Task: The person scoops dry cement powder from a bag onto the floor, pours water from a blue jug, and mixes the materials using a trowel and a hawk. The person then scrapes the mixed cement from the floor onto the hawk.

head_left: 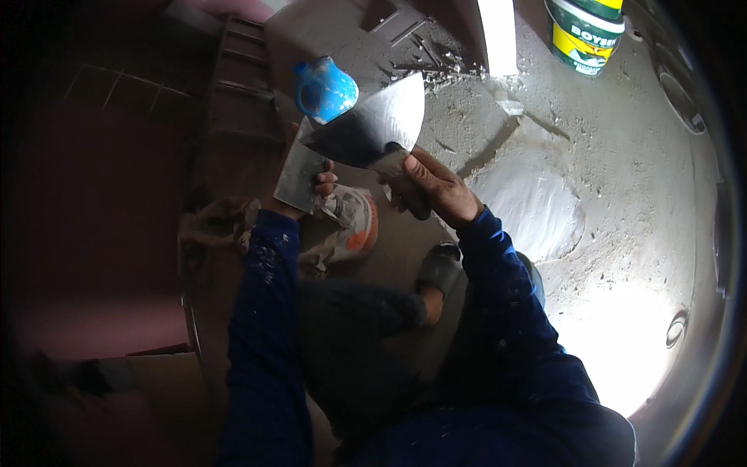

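Right hand (440, 187) curled round putty knife (393, 117). Left hand (325, 182) grips flat metal plate (297, 183), left of putty knife. Looks like knife-on-plate step; next move needs steady hands.

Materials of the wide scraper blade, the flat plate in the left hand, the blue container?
Scraper blade: likely steel, satin finish; streaky metallic sheen.
Flat plate: probably metal, dull grey; faint sheen, straight edges, though shadow leaves it open.
Blue container: seemingly moulded plastic, semi-gloss under pale smears; rounded handle.
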The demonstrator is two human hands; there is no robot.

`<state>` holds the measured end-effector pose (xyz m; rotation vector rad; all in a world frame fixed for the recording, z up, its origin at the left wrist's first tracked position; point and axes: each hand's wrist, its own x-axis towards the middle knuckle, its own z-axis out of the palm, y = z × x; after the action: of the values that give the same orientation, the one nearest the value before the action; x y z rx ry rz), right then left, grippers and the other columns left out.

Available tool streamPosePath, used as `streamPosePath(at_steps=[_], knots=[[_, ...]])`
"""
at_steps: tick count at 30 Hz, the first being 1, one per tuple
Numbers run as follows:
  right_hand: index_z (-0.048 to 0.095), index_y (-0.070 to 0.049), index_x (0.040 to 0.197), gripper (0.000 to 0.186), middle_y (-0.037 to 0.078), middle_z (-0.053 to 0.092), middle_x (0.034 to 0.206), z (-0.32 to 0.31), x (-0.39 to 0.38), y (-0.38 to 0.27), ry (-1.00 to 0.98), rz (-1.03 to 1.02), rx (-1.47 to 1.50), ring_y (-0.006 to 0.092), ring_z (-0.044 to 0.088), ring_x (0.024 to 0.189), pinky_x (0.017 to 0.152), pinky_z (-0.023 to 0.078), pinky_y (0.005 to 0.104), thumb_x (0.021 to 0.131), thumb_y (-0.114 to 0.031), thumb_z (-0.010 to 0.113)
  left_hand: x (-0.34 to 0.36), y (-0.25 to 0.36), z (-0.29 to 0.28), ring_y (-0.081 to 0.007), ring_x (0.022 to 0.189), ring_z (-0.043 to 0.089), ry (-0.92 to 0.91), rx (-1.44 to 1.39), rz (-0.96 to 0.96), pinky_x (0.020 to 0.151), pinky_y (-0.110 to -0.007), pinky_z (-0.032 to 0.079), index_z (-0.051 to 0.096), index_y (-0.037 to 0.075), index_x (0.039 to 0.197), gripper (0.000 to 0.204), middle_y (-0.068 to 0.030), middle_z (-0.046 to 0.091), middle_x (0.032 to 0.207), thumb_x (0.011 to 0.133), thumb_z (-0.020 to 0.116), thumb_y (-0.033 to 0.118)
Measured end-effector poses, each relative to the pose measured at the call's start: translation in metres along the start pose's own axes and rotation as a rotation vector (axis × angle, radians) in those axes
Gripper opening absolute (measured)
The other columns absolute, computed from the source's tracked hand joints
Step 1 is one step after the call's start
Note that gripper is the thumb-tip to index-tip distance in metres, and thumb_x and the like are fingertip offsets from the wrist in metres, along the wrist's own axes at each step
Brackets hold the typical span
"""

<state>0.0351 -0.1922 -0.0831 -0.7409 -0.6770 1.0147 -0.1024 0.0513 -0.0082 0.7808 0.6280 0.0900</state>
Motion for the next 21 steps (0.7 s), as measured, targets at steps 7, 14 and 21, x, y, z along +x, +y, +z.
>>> streamPosePath(at_steps=[7, 14, 21], knots=[[0.06, -0.007, 0.1, 0.064, 0.004, 0.051, 0.057, 0.017, 0.003, 0.032, 0.187, 0.349, -0.067, 0.0128, 0.044, 0.037, 0.033, 0.029, 0.0262, 0.096, -0.065, 0.032, 0.026, -0.042, 0.062, -0.0125, 0.077, 0.059, 0.146, 0.449, 0.227, 0.069, -0.028, 0.05, 0.058, 0.002, 0.118, 0.052, -0.0027, 0.063, 0.096, 0.097, 0.052, 0.049], [0.059, -0.003, 0.098, 0.048, 0.006, 0.055, 0.063, 0.019, 0.007, 0.021, 0.32, 0.403, -0.014, 0.0153, 0.048, 0.04, 0.037, 0.038, 0.0304, 0.099, -0.047, 0.04, 0.056, -0.058, 0.07, -0.0229, 0.097, 0.062, 0.52, 0.985, 0.588, 0.088, -0.033, 0.048, 0.061, -0.002, 0.115, 0.062, -0.0147, 0.066, 0.103, 0.088, 0.064, 0.054], [0.059, -0.004, 0.101, 0.039, 0.008, 0.058, 0.073, 0.013, 0.02, 0.083, 0.195, -0.091, -0.351, 0.0188, 0.053, 0.052, 0.049, 0.046, 0.034, 0.096, -0.041, 0.048, 0.066, -0.045, 0.02, -0.0277, 0.124, 0.05, 0.221, 1.191, 0.84, 0.109, -0.038, 0.031, 0.044, 0.003, 0.138, 0.054, -0.0172, 0.051, 0.135, 0.092, 0.057, 0.026]])
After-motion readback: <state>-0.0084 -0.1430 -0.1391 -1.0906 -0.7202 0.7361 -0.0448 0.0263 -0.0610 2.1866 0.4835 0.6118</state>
